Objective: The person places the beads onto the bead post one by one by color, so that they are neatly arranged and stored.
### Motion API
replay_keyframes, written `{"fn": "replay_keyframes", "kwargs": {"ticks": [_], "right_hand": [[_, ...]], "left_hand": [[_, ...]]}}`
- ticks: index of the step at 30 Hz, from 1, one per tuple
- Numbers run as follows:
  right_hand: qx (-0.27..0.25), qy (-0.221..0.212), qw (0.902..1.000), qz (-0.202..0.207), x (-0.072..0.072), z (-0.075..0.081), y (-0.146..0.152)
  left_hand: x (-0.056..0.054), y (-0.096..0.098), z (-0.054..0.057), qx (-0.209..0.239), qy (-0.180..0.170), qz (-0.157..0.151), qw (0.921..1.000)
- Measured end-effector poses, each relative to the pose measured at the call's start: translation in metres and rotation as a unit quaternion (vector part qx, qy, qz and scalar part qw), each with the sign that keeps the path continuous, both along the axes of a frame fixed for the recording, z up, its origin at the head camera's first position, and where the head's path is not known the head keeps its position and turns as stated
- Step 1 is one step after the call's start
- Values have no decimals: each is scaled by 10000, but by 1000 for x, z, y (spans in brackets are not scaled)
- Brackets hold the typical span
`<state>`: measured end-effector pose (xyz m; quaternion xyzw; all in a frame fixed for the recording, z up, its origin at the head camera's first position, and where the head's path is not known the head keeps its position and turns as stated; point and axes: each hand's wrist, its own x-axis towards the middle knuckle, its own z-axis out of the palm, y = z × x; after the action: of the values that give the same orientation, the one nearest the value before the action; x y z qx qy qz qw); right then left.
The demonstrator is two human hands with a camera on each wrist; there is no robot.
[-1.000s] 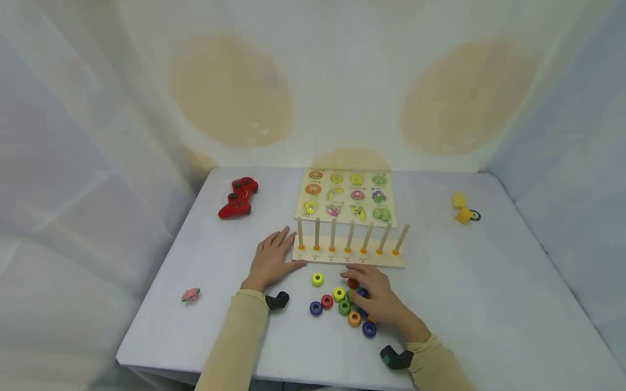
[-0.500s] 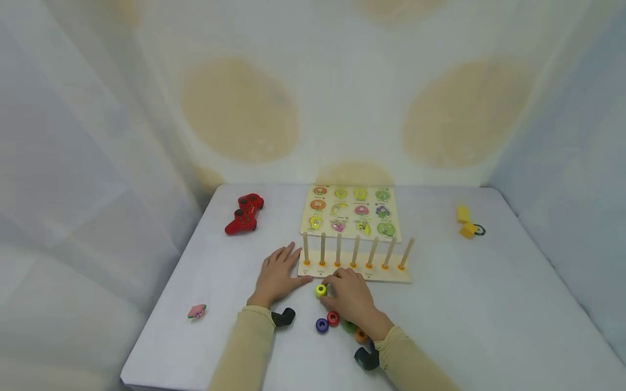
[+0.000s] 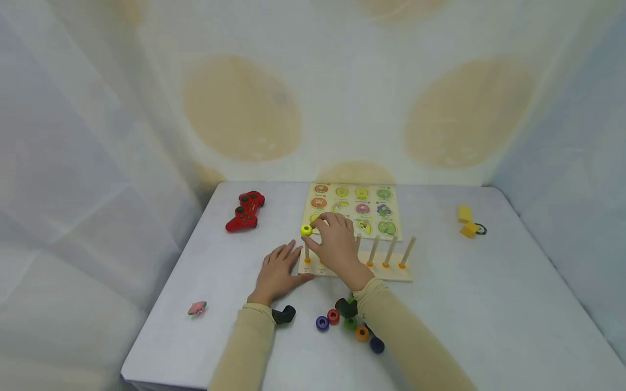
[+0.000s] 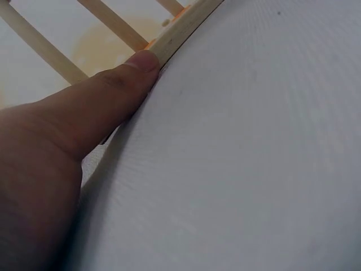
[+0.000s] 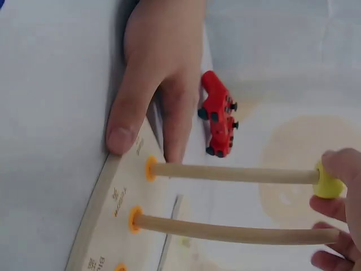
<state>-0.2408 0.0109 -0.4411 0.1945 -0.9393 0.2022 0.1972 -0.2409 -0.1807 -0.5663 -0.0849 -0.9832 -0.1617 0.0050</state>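
Observation:
A wooden peg rack with a row of upright dowels stands mid-table. My right hand pinches a yellow ring bead between thumb and fingertips at the top of the leftmost dowel. The right wrist view has the bead at that dowel's tip; how far it is over the tip I cannot tell. At the rack's left end lies my left hand, fingers extended, its thumb against the front edge of the base. My right hand hides several dowels in the head view.
Loose beads lie before the rack: blue, red, green, orange, some under the right forearm. Behind stands a fruit picture board. A red game controller, pink trinket and yellow blocks lie farther out.
My right hand went from the bead pile to the yellow bead, took hold of it and lifted it to the leftmost dowel's top. The left hand stayed at the rack; the head view shifted slightly.

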Motion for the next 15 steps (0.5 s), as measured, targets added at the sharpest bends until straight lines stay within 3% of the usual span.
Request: {"fn": "replay_keyframes", "kwargs": {"ticks": [4, 7, 9, 12, 15], "right_hand": [[233, -392, 9989, 54, -2, -1, 4], [-252, -22, 9992, 301, 1, -4, 19], [-900, 413, 9935, 559, 7, -8, 34], [-1634, 766, 9806, 768, 22, -19, 59], [-1555, 146, 9860, 582, 47, -40, 79]], "left_hand": [[0, 1, 0, 44, -85, -32, 9999], [0, 1, 0, 47, -65, -39, 10000], [0, 1, 0, 4, -53, -40, 10000], [-1, 1, 1, -48, -79, -54, 9999], [-1, 0, 3, -3, -126, -48, 9999]]}}
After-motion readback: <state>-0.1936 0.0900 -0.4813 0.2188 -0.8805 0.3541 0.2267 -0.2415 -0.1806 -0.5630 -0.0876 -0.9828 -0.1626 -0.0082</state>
